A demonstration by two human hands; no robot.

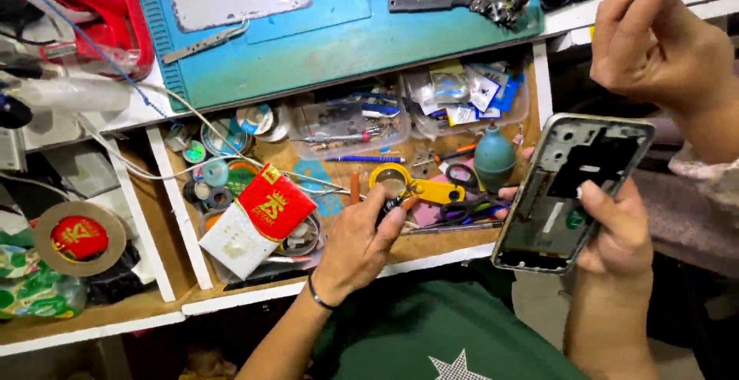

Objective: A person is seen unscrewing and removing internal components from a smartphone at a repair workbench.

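From the head camera I see my left hand [362,245] at lower centre of the frame, reaching into an open drawer [431,245]. Its fingers are curled tight around a small dark tool [391,207], whose tip sits just beside a yellow magnifier [419,187]. A thin bracelet [319,297] circles that wrist.

My right hand [616,234] is at the right of the frame, holding a phone frame [573,187] tilted upright, back side open toward me. The thumb presses on its face and the other fingers wrap behind its left edge, so the grip is closed on it. The phone frame hangs over the drawer's right end, near a teal rubber blower [494,157] and scissors [462,176].

In the upper right, another person's hand [654,41] holds a thin tool that runs out of the frame.

In the drawer, left of my left hand, lies a red packet [275,203] on a white box [235,243], with rolls of tape [215,172] beyond. A blue work mat [339,33] fills the top of the frame, and a big tape roll [79,237] sits at the left edge.
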